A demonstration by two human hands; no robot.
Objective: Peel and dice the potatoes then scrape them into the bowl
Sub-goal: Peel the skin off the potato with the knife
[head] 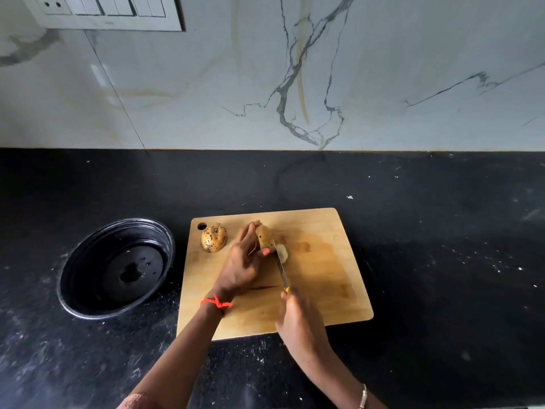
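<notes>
Nearest the camera, the right forearm comes up from the bottom edge with a bracelet (364,395) on the wrist. The right hand (300,317) is seen from the back, over the near edge of the cutting board (324,276). Its fingers are curled tight round the handle of a knife (281,270), and only a yellow tip of the handle shows past the knuckles. The blade runs away from the hand across the board, edge down.

The left forearm crosses in from lower left, with a red thread (216,302) tied at the wrist. The left hand (241,261) lies palm down on the board. Its fingers are partly bent and reach forward, with the thumb beneath, to pinch an unpeeled, speckled potato (264,237) against the wood. The blade's far end meets this potato on its right side. A pale cut slice (282,252) lies just right of the blade, touching it.

A second potato (213,237), also in its skin, sits near the board's far-left corner, apart from the hand. Left of the board, on the black countertop (442,261), stands a black bowl (88,252) with a few drops of liquid in it. Behind rises a veined marble wall (383,69) with a switch panel (112,13) at top left.
</notes>
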